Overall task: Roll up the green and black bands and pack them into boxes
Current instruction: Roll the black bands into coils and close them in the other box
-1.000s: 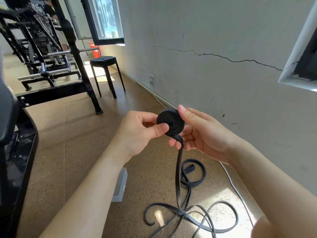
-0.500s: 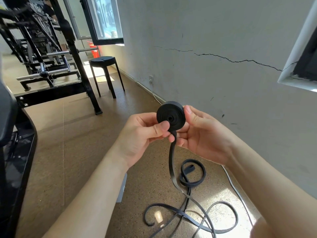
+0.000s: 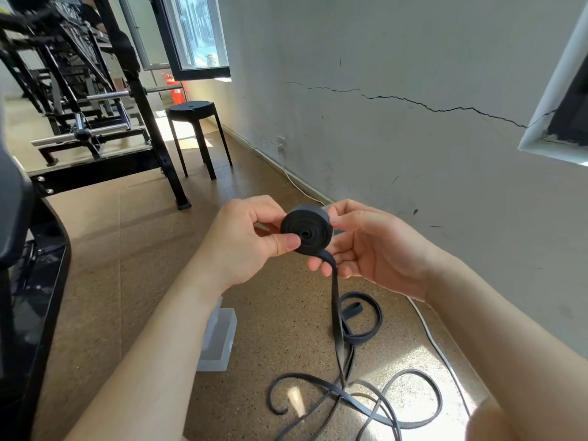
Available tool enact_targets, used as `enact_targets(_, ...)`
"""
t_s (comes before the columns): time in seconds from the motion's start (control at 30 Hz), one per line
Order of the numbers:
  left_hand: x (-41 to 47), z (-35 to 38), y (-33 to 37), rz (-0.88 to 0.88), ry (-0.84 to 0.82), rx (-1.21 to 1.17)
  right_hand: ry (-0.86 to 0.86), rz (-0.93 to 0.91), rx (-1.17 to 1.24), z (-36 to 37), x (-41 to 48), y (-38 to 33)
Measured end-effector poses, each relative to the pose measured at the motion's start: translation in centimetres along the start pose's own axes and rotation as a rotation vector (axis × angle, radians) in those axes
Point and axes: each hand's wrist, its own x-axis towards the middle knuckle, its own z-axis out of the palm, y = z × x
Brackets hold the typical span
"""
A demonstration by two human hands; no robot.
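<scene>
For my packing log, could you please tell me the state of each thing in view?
black band, partly rolled up, the rest trailing loose on the floor
left hand, pinches the band's rolled part, thumb on its face
right hand, holds the rolled part's far side, the tail hanging across it
plastic box, on the floor, open or closed cannot be told
window, swung open

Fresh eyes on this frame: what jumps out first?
Mid-frame, the rolled black band is pinched by the left hand and held from the other side by the right hand. Its loose tail drops to a tangle of band on the floor at bottom centre. A long crack runs across the wall on the right, and a clear plastic box lies on the floor by the left forearm.
</scene>
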Motion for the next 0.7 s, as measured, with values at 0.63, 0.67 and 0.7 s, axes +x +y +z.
enact_targets(0.63, -0.2, 3.0, 0.0, -0.225, -0.137, -0.961, -0.137, -0.152, 0.326, 0.0, -0.1, 0.5)
enact_targets(0.67, -0.2, 3.0, -0.1, -0.215, -0.124, -0.906, -0.132, -0.133, 0.295, -0.1, -0.2, 0.5)
enact_targets(0.7, -0.2, 2.9, -0.2, -0.206, -0.095, -0.829, -0.124, -0.107, 0.250, -0.1, -0.3, 0.4)
